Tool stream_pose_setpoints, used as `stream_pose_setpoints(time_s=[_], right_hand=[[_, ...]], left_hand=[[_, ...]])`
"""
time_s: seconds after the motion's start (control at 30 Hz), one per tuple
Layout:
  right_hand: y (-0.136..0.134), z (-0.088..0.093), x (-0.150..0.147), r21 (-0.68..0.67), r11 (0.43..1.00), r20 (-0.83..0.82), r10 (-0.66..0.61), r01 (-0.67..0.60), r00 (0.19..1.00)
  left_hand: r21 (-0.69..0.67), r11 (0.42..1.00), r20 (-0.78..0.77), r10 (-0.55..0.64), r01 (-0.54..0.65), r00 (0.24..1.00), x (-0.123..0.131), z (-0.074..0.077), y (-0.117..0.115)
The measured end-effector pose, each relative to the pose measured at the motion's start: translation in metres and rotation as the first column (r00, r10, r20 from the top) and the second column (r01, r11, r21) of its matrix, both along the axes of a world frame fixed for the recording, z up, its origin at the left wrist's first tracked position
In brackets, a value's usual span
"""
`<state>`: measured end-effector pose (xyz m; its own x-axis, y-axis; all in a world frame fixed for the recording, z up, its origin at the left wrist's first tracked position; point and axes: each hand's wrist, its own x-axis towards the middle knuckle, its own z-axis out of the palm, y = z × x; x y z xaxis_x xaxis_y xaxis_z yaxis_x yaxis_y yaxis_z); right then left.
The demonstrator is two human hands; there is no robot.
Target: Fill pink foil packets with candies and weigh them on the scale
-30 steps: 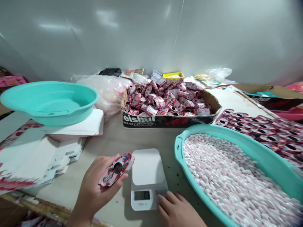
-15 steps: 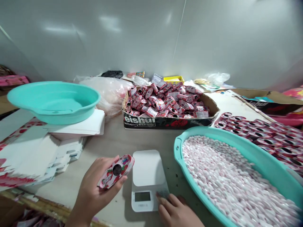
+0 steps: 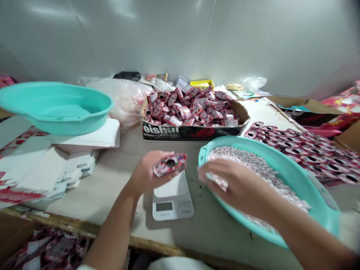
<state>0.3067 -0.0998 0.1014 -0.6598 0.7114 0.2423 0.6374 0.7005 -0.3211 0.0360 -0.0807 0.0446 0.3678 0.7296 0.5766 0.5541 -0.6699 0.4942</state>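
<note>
My left hand point(image 3: 146, 173) is closed round a small pink-and-red printed carton point(image 3: 170, 164) with a round hole, held just above the white digital scale point(image 3: 172, 198). My right hand point(image 3: 234, 183) hovers over the near-left rim of the teal basin point(image 3: 298, 183) full of small pink-white candies point(image 3: 253, 165). The hand is blurred by motion. Pink-white candies show under its fingers, but whether it grips them is unclear.
A cardboard tray point(image 3: 194, 132) heaped with filled cartons stands behind the scale. Flat cartons point(image 3: 303, 148) lie spread at the right. An empty teal basin point(image 3: 56, 107) rests on stacks of white flat boxes point(image 3: 47, 165) at the left. Plastic bags point(image 3: 126, 97) sit by the wall.
My right hand left the scale's front corner and swung right and up over the candy basin. My left hand lifted the carton forward above the scale. The view tilted downward.
</note>
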Motion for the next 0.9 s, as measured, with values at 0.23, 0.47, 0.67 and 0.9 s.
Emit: stream_pose_setpoints(time_s=[0.23, 0.47, 0.67, 0.9], right_hand=[[0.091, -0.012, 0.014, -0.095, 0.985, 0.173, -0.128, 0.146, 0.977], [0.077, -0.02, 0.033, -0.035, 0.988, 0.266, -0.133, 0.148, 0.955], [0.051, -0.02, 0.005, -0.021, 0.994, 0.24, 0.111, -0.109, 0.964], [0.032, -0.036, -0.019, -0.158, 0.97, 0.321, 0.229, -0.186, 0.919]], left_hand=[[-0.053, 0.997, 0.15, -0.041, 0.049, 0.988, 0.02, -0.029, 0.039], [0.171, 0.981, -0.29, -0.035, 0.088, 0.957, 0.015, -0.027, 0.031], [0.233, 0.972, -0.477, 0.095, 0.022, 0.874, 0.012, -0.026, 0.035], [0.187, 0.982, -0.513, 0.114, -0.019, 0.851, 0.005, -0.028, 0.039]])
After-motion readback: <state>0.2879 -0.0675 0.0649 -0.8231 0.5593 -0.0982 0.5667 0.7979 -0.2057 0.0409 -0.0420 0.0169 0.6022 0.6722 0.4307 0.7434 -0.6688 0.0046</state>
